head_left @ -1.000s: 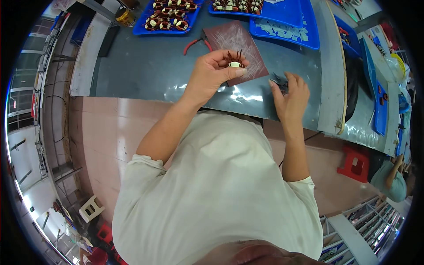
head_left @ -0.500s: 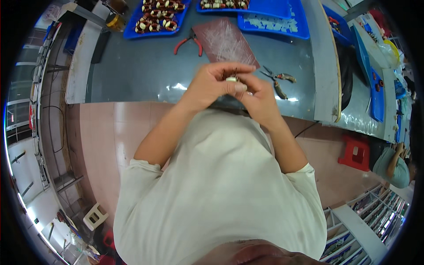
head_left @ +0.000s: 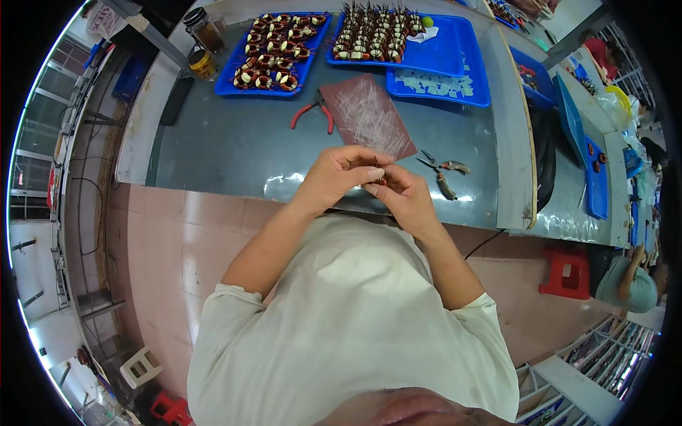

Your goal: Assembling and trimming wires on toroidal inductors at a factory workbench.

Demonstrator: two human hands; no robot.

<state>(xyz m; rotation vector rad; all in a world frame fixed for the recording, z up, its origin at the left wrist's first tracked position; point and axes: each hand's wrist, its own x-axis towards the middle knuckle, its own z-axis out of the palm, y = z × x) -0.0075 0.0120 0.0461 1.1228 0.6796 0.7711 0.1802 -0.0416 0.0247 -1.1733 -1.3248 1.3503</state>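
Observation:
Over the table's near edge, my left hand (head_left: 332, 179) and my right hand (head_left: 410, 200) meet, fingertips pinched together. Between them is a small wire-wound coil (head_left: 381, 182), of which just some reddish-brown winding and thin dark leads show; my fingers cover the rest. A reddish-brown board (head_left: 406, 142) bearing many thin clear strips (head_left: 366, 110) lies just beyond my hands. Left of the board are red-handled pliers (head_left: 329, 119) with spread handles. To the right of my right hand rest long-nosed pliers (head_left: 445, 183), also opened, with worn brownish grips.
Along the back are a blue tray (head_left: 224, 88) of coils, a second blue tray (head_left: 449, 44) with coils and a green ball (head_left: 427, 22), and a lower tray (head_left: 484, 101) of whitish pieces. Jars (head_left: 202, 65) stand back left. A partition (head_left: 517, 160) bounds the right side.
The view has tilted, so the table and trays sit lower in the picture. My fingers have closed in around the coil; its pale part, visible before, is now hidden.

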